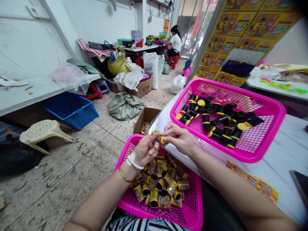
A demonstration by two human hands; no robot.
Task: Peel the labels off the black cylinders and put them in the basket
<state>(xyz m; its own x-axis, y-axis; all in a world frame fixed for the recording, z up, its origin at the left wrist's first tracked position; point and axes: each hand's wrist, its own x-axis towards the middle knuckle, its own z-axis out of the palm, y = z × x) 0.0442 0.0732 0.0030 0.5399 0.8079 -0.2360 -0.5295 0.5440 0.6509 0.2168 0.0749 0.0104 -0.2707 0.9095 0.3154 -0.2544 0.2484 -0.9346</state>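
Above the basket at my lap, my left hand [145, 150] and my right hand [181, 138] pinch one small cylinder [158, 136] between them. It carries a colourful printed label, and a yellow end shows at my right fingertips. Below them, a pink basket [199, 205] holds many yellow-labelled cylinders [156, 184], several with dark open ends towards me. To the right, on the table, a second pink basket [263, 154] contains plain black cylinders [206, 122] with yellow ends. Printed yellow label strips [255, 181] lie in front of that basket.
An open cardboard box [146, 117] stands on the floor just past my hands. Leftward are a cream stool [44, 133], a blue crate [72, 107] and a grey-green sack [125, 106]. Printed yellow boxes [231, 24] are stacked behind the table. A person [175, 43] sits at a far table.
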